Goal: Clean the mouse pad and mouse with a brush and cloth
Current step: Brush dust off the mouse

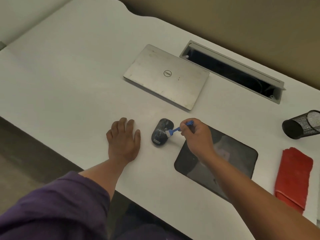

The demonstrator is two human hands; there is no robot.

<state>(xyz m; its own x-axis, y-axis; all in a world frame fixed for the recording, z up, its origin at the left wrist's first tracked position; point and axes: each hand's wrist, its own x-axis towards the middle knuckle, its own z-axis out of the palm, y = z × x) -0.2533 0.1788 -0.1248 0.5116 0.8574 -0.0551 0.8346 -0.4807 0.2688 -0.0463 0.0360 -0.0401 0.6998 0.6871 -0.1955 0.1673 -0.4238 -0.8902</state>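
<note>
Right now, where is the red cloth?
In the head view, the red cloth lies folded at the desk's right edge, just right of the mouse pad and below the black mesh cup.

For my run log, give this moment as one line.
step: brushing mouse | right hand: holds blue brush | left hand: flat on desk | red cloth: unused

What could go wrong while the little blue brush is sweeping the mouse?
The mouse may slide, because the left hand lies flat on the desk beside it, not holding it. Dust swept by the brush in the right hand could land on the nearby mouse pad or closed laptop.
</note>
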